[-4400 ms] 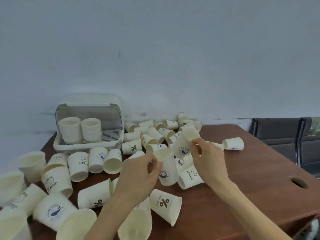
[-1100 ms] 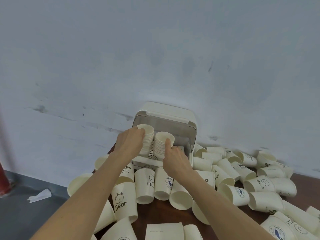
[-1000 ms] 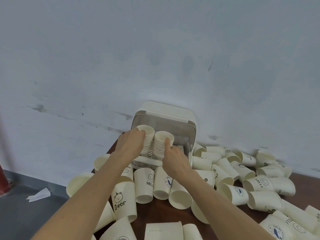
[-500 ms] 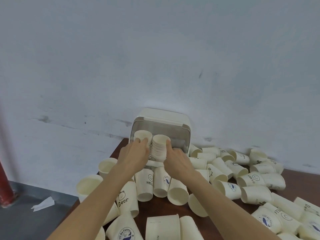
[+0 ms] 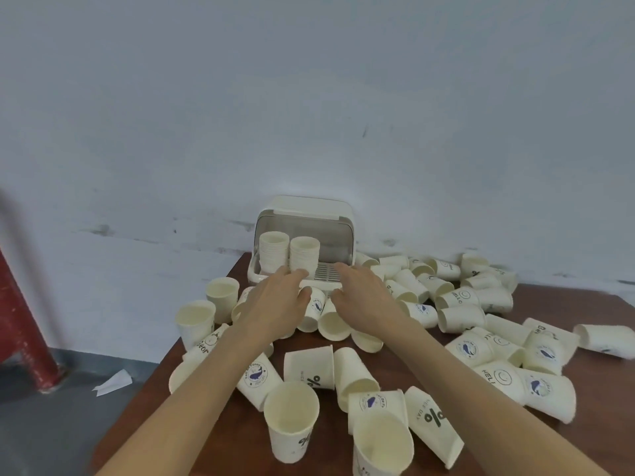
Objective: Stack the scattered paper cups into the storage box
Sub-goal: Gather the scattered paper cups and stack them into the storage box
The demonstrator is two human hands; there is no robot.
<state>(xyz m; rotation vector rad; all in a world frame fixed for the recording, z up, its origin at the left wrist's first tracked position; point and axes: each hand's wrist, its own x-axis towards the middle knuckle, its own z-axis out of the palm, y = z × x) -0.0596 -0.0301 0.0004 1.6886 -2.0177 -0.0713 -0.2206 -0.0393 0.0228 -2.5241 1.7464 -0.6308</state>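
Note:
A cream storage box [image 5: 343, 214] with its lid swung up stands at the table's far edge against the wall. Two stacks of paper cups [image 5: 304, 252] stand in its left half; the slatted floor on the right is bare. Several loose white printed cups [image 5: 335, 324] lie scattered over the brown table [image 5: 385, 365]. My left hand [image 5: 275, 304] and my right hand [image 5: 360, 297] hover side by side just in front of the box, fingers relaxed, above the cups lying there. Neither hand holds a cup.
The table's left edge drops to a grey floor with a folded scrap of paper [image 5: 113, 383] and a red post [image 5: 20, 321]. Two upright cups [image 5: 292, 427] stand near the front edge. The pale wall is right behind the box.
Both hands have let go of the two stacks in the box and drawn back toward me, down to the cups in front of it. The view has tilted down.

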